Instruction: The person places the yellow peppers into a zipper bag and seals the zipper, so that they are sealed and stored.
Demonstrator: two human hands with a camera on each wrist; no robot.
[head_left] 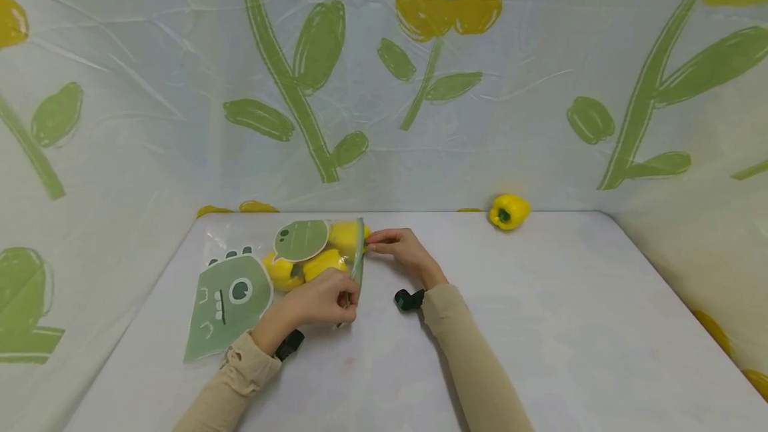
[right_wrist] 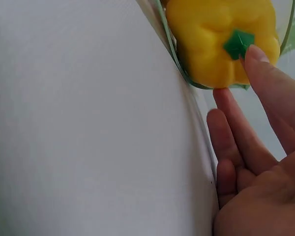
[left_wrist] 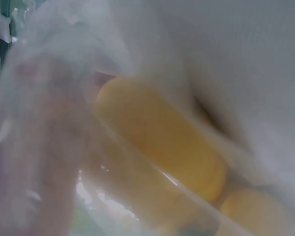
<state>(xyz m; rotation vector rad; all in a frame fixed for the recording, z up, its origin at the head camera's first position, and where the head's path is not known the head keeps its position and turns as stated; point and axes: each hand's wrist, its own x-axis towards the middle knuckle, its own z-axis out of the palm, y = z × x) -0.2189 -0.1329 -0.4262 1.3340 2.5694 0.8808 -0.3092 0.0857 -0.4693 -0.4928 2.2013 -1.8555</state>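
Observation:
A clear zip bag (head_left: 237,302) with a green monster print lies on the table at left, holding several yellow bell peppers (head_left: 325,263). My left hand (head_left: 321,299) grips the near end of the bag's green-edged mouth. In the left wrist view, blurred plastic lies over the yellow peppers (left_wrist: 160,132). At the far end of the mouth is my right hand (head_left: 405,251). Its thumb (right_wrist: 265,69) touches the green stem of a yellow bell pepper (right_wrist: 211,37) in the bag's opening, and a fairly straight finger touches the pepper's lower side.
Another yellow bell pepper (head_left: 510,212) sits at the back edge of the white table (head_left: 570,325), right of centre. A sheet printed with flowers (head_left: 516,99) hangs behind and at both sides. Dark wrist cameras (head_left: 410,299) are worn on both wrists.

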